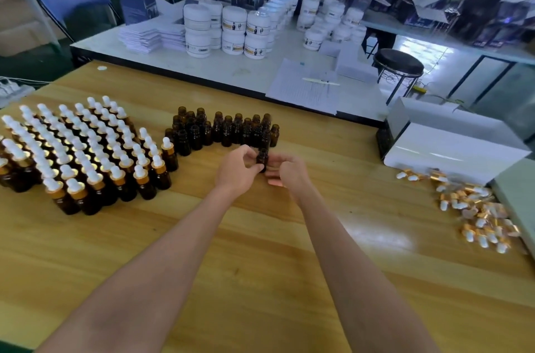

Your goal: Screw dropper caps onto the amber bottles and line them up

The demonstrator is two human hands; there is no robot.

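Both forearms extend forward over the wooden table [260, 280] and converge at its centre. The left hand [237, 170] curls thumb and fingers round one uncapped amber bottle [262, 158]. The right hand [288, 171] lays part-bent fingers against it; whether they grip cannot be told. The bottle stands upright, mouth up, just before the cluster of open bottles [225, 128]. Capped bottles [81, 150] stand in rows at left.

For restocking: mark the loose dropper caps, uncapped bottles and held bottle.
loose dropper caps [480, 216], head view, middle of the pile.
uncapped bottles [226, 132], head view, a bottle mid-group.
held bottle [262, 158], head view, its upper body.
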